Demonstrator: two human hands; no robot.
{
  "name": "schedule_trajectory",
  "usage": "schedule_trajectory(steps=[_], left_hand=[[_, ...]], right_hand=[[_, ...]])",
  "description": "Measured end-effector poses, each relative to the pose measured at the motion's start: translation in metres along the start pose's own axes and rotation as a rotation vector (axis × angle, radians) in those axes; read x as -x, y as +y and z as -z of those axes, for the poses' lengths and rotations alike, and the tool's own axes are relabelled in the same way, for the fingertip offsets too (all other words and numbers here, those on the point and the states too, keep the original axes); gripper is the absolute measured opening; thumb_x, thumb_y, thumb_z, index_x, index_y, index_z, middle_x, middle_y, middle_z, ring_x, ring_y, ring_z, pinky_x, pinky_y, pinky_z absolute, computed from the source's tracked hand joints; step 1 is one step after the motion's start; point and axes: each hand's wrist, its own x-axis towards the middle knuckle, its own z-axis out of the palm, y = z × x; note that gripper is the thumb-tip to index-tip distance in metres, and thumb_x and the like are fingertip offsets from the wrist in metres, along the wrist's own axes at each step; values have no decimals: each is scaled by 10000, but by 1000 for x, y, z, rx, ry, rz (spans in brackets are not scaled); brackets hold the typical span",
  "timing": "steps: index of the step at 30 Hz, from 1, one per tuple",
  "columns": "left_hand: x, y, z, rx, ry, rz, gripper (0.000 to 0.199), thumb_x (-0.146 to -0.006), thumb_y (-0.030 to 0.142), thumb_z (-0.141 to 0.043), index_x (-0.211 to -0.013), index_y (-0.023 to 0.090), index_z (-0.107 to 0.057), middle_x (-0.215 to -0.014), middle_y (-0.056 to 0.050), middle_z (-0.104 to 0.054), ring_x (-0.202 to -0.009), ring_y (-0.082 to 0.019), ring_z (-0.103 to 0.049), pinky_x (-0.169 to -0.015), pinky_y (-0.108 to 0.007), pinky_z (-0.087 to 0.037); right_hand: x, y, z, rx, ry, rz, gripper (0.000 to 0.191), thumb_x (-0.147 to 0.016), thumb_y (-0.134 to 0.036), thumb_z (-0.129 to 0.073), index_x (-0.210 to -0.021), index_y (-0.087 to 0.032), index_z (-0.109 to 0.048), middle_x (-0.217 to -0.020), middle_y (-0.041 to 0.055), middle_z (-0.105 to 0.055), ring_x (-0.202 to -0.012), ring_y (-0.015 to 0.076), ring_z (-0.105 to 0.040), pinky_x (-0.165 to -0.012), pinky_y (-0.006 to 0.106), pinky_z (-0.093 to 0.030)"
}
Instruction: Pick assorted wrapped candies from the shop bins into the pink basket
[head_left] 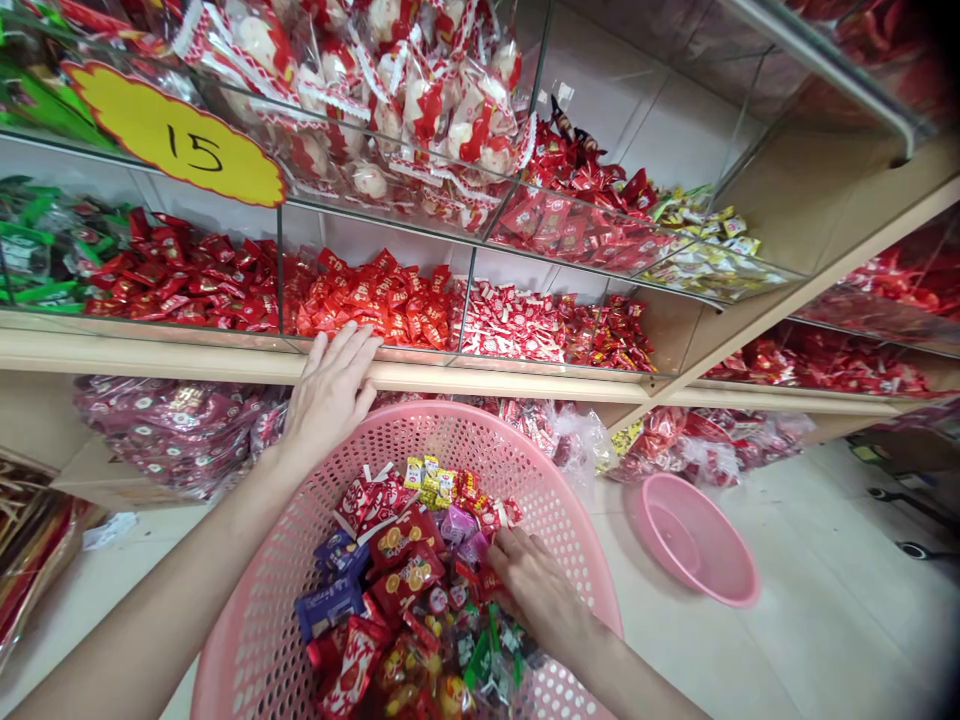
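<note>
Over a pink mesh basket [409, 425]: wrapped sweets [401, 570] lying directly beneath my hand.
My right hand [536, 590] rests curled on them, grip undeterminable; my left hand [330, 390] lies spread on the wooden shelf edge [187, 358].

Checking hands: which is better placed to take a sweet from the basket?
Right: the right hand is among the sweets in the pink basket; the left hand rests on the shelf edge.

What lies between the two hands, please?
Head view: the pink mesh basket and wrapped sweets lie between the left hand and right hand.
</note>
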Motion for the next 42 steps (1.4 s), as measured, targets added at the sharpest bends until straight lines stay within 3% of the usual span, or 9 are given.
schedule_trajectory(steps=[25, 37, 42], left_hand=[[-1, -3, 1, -17, -25, -31, 539, -884, 198, -421, -1419, 142, -382, -1477, -136, -406, -1411, -276, -281, -1169, -535, -193], [-1, -2, 1, -34, -29, -24, 533, -887, 195, -415, -1415, 136, -388, -1474, -138, -409, -1408, -276, -286, -1164, -534, -203], [-1, -1, 2, -34, -30, -19, 536, -887, 197, -421, -1419, 148, -381, -1471, -137, -414, -1405, -278, -293, -1159, -541, -210]], right_hand=[[-4, 1, -13, 78, 37, -4, 342, -759, -294, -727, -1051, -178, -593, -1080, 76, -627, -1007, 273, -585, -807, 390, -484], [-1, -2, 5, 23, -36, -34, 254, -816, -223, -649, -1063, -182, -603, -1125, 87, -616, -1044, 277, -578, -845, 385, -483], [-4, -2, 1, -28, -24, -42, 165, -874, -184, -540, -1010, -198, -632, -1082, 85, -638, -1015, 246, -594, -808, 330, -453]])
